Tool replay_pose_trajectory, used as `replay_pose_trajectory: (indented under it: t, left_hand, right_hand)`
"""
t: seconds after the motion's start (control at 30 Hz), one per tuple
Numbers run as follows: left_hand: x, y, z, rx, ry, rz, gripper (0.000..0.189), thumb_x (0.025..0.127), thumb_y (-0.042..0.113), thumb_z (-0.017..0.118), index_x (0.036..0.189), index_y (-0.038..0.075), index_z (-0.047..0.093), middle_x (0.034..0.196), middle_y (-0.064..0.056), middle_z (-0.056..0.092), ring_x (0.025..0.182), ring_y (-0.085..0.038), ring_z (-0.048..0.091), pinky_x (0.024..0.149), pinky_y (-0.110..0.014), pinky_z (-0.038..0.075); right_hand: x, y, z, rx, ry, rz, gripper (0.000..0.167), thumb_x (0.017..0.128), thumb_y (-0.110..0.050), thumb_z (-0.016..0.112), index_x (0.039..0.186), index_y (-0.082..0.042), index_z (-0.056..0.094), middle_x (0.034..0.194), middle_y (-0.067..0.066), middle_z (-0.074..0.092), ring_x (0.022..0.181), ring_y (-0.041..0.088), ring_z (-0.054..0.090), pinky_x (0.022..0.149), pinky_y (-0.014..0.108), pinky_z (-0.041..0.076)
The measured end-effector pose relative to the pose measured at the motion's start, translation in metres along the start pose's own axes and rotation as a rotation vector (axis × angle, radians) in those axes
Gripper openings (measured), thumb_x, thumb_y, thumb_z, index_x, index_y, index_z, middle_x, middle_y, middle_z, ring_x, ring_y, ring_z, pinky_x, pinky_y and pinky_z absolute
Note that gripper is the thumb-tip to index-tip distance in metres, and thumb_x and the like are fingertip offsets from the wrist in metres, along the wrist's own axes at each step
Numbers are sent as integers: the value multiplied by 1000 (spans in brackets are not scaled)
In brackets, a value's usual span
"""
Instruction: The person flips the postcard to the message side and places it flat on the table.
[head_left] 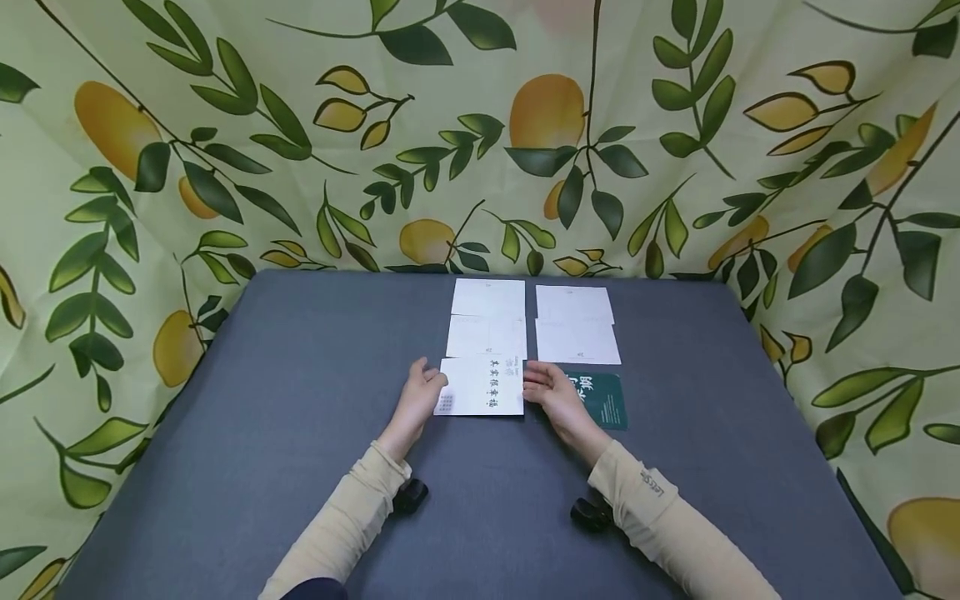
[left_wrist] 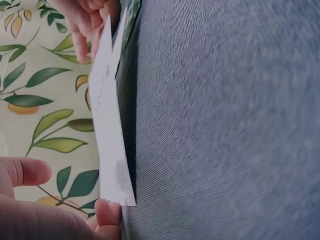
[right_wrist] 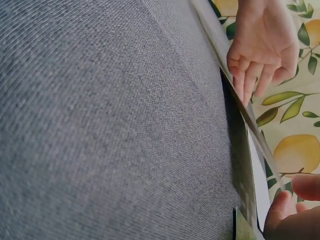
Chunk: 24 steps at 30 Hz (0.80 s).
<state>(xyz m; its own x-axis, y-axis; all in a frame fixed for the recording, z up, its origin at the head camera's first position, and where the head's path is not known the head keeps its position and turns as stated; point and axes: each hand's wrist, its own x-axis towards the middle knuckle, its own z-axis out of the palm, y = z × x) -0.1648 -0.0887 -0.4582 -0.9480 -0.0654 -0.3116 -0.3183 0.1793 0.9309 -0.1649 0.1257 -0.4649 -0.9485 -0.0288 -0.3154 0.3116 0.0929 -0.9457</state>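
A white card printed with dark Chinese characters lies between my two hands, its edge lifted off the table in the wrist views. At its left edge is my left hand, fingers fairly straight and a fingertip touching the card, the thumb apart from it in the left wrist view. My right hand has its fingertips at the opposite edge, with thumb and finger spread in the right wrist view. Partly behind that hand lies a green card with white lettering.
Beyond the hands, white cards form a left column on the grey table, and more white cards form a right one. Black wrist devices sit under the sleeves. A leaf-and-fruit patterned cloth surrounds the table.
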Motion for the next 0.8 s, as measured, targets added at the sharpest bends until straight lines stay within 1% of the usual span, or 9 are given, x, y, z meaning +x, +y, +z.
replay_pose_trajectory:
  t: [0.1, 0.17, 0.27, 0.37, 0.47, 0.6, 0.7, 0.8]
  left_hand:
    - [0, 0, 0, -41, 17, -21, 71, 87, 9, 43, 146, -5, 7, 141, -29, 33, 132, -40, 36, 110, -51, 31]
    - [1, -1, 0, -55, 26, -27, 71, 87, 8, 44, 146, -5, 8, 140, -29, 34, 131, -39, 37, 109, -51, 31]
    - [2, -2, 0, -46, 24, -26, 69, 89, 10, 45, 147, -4, 10, 140, -29, 35, 131, -40, 37, 109, -51, 32]
    - [2, -4, 0, -23, 16, -12, 67, 90, 9, 48, 146, -4, 14, 139, -28, 37, 129, -40, 39, 107, -51, 34]
    - [2, -8, 0, -9, 27, 20, 62, 88, 4, 52, 143, -5, 24, 134, -28, 44, 121, -38, 47, 101, -47, 41]
    - [3, -12, -2, -24, 79, 86, 54, 84, -3, 57, 135, -6, 41, 123, -25, 54, 107, -32, 57, 90, -34, 50]
    - [5, -10, -2, -51, 129, 131, 46, 83, -3, 60, 128, -5, 50, 116, -22, 59, 97, -24, 60, 81, -24, 51]
    - [8, -5, -2, -101, 183, 165, 36, 83, -2, 62, 118, -5, 59, 107, -20, 63, 87, -14, 59, 75, -19, 50]
  right_hand:
    - [0, -2, 1, -3, 19, -4, 57, 82, 13, 54, 136, 0, 40, 122, 19, 50, 105, 24, 53, 85, 27, 50]
    - [-1, -2, 2, -19, 33, -10, 57, 81, 12, 55, 135, -1, 42, 114, 16, 52, 97, 21, 52, 80, 25, 49]
    - [-1, -2, 1, -49, 39, -24, 57, 79, 10, 56, 134, -2, 44, 104, 13, 54, 88, 18, 51, 76, 26, 48]
    - [-2, -2, 0, -74, 28, -38, 54, 78, 8, 56, 131, 0, 48, 97, 10, 54, 84, 17, 50, 75, 27, 47]
    - [-3, -4, 0, -89, 22, -48, 50, 78, 8, 54, 128, 3, 50, 96, 9, 53, 84, 16, 49, 74, 25, 48]
    - [-2, -8, -2, -89, 45, -55, 44, 80, 6, 54, 124, 4, 53, 95, 8, 52, 84, 16, 48, 75, 25, 47]
    - [0, -13, -6, -89, 68, -62, 36, 82, 3, 58, 119, 2, 57, 93, 6, 52, 84, 15, 48, 77, 26, 47]
    - [2, -17, -10, -81, 84, -71, 30, 84, 0, 61, 113, 1, 59, 91, 3, 54, 84, 15, 50, 77, 27, 47]
